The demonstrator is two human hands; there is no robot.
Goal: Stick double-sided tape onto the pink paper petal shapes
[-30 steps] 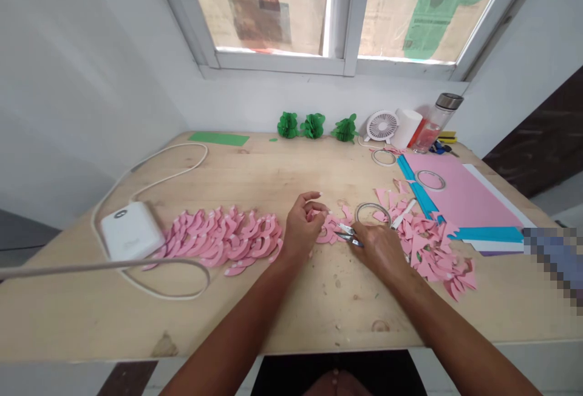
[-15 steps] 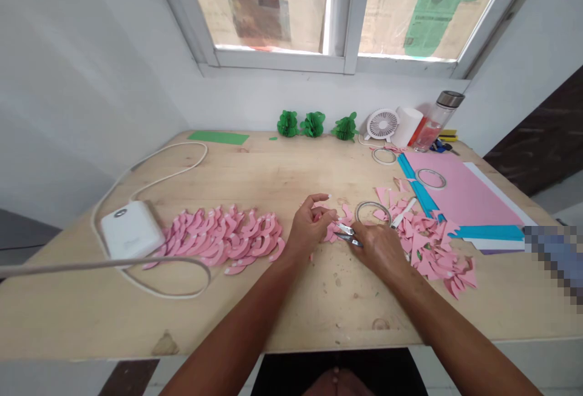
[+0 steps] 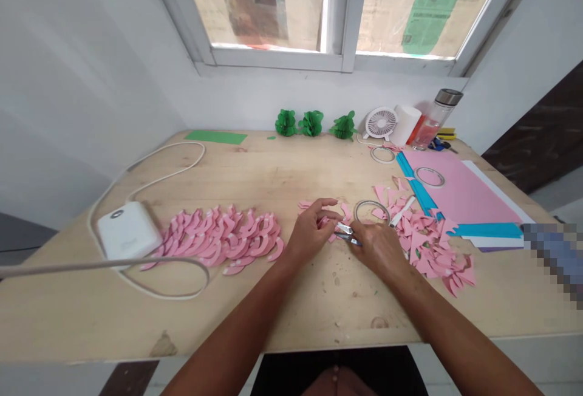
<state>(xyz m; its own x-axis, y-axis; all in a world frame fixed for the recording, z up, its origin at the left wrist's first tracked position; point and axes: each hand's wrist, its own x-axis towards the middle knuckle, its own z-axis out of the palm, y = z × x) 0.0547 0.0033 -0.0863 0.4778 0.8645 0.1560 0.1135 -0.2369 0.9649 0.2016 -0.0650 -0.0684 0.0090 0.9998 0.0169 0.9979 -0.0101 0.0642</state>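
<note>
My right hand (image 3: pixel 376 244) is closed around the handles of a small pair of scissors (image 3: pixel 345 230). Their silver blades point left, close to the fingertips of my left hand (image 3: pixel 313 226). That hand is pinched, index finger raised, with a bit of pink paper (image 3: pixel 322 222) showing between the fingers; the piece is mostly hidden. Left of my hands lies a spread of curved pink paper pieces (image 3: pixel 223 238), many with small white tabs at the ends. Pink offcuts (image 3: pixel 432 241) are heaped to the right of my right hand, and a ring of tape (image 3: pixel 372 203) lies just behind it.
A white power bank (image 3: pixel 127 232) with a looping cable is at left. Green paper shapes (image 3: pixel 311 124) stand along the wall. A fan (image 3: pixel 381 122), a bottle (image 3: pixel 435 122) and a pink sheet (image 3: pixel 450 192) are at right, beside a white-handled tool (image 3: pixel 402 212).
The scissors' blades have come closer together. My left hand has shifted slightly, its fingers now nearer the blades. My right hand stays in about the same place.
</note>
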